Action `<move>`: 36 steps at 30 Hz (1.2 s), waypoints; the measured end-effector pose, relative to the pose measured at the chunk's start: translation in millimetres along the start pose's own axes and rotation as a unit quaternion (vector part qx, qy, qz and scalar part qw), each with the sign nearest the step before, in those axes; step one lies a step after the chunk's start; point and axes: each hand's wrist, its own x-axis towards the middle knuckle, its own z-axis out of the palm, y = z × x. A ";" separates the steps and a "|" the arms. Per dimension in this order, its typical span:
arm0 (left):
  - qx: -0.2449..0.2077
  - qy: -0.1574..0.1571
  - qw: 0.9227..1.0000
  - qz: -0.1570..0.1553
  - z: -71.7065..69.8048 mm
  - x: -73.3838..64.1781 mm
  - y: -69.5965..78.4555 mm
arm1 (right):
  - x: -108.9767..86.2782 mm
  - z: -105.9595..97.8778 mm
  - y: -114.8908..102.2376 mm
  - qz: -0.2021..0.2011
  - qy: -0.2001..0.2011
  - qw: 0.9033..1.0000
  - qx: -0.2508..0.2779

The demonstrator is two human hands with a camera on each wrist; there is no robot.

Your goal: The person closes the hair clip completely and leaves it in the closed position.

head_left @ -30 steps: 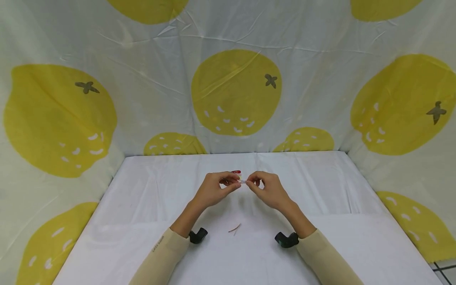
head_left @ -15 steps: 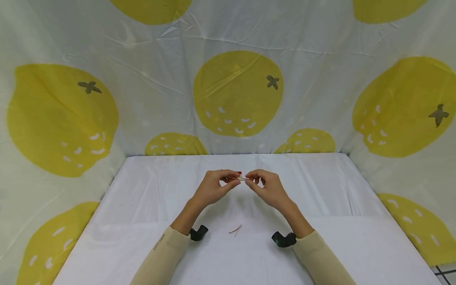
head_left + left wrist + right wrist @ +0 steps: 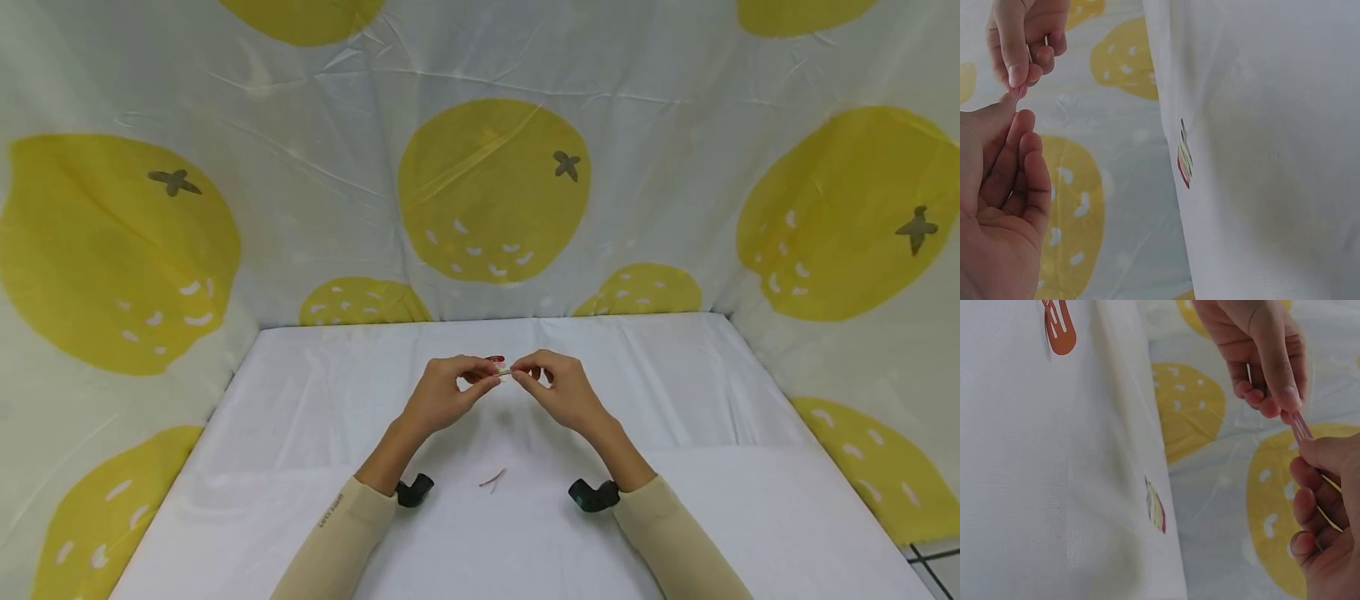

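Note:
Over the far part of the table, my left hand [image 3: 442, 396] and right hand [image 3: 564, 392] meet fingertip to fingertip. Between them is a small pinkish-purple snap hair clip [image 3: 1299, 427], each hand pinching one end with thumb and forefinger. The other fingers are curled loosely below, as the right wrist view shows. Fingertips cover both ends of the clip. Just beyond the hands, several hair clips [image 3: 1185, 156] in green, white and red lie close together near the table's far edge.
An orange-brown snap clip [image 3: 1063, 337] lies on the white tablecloth [image 3: 645, 517] nearer my body. In the head view it sits between the forearms with a second thin piece beside it. A lemon-print cloth [image 3: 315, 192] stands around the table's back and sides.
Both hands still pinch the clip between them and have risen slightly. The pieces lying on the table have stayed in place; the head view has shifted a little.

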 end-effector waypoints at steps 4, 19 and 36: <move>0.000 0.016 1.000 -0.007 0.4 -0.3 -0.5 | 0.8 0.5 -1.8 -0.003 -0.001 1.000 0.003; -0.007 0.042 0.999 0.012 -1.0 -0.1 3.2 | 0.0 -0.6 -7.5 -0.002 0.016 1.000 0.022; -0.016 0.026 0.999 -0.020 -1.5 -1.5 3.9 | -0.6 -1.0 -10.2 0.025 0.000 0.998 0.056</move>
